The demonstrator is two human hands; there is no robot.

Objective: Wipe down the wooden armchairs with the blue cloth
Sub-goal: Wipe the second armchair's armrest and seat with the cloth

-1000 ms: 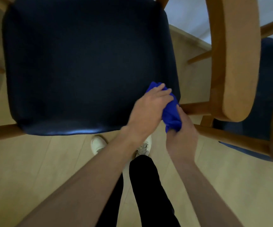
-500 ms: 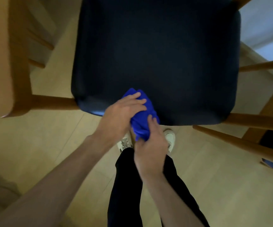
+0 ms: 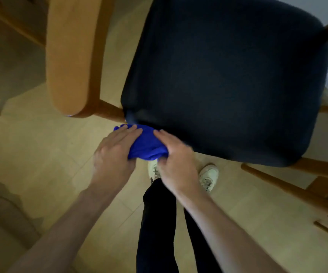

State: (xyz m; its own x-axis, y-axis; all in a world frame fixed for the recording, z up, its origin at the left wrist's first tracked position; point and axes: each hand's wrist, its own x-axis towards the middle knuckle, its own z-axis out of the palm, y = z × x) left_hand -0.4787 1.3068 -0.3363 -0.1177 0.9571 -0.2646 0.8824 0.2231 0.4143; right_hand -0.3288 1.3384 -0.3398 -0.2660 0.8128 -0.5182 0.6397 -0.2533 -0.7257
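Over on the left, a wooden armrest (image 3: 71, 56) runs down toward the front of the armchair, with the pale wood floor (image 3: 31, 144) under it. Next along, the left hand (image 3: 114, 152) lies on the blue cloth (image 3: 146, 144), fingers pretty much straight over the top and the thumb tucked under, so it's gripping it. The cloth's bunched up right at the front left corner of the dark seat cushion (image 3: 228, 79). The right hand (image 3: 176, 160) grips the cloth's other side, fingers curled around it. White sneakers (image 3: 208, 176) show below.
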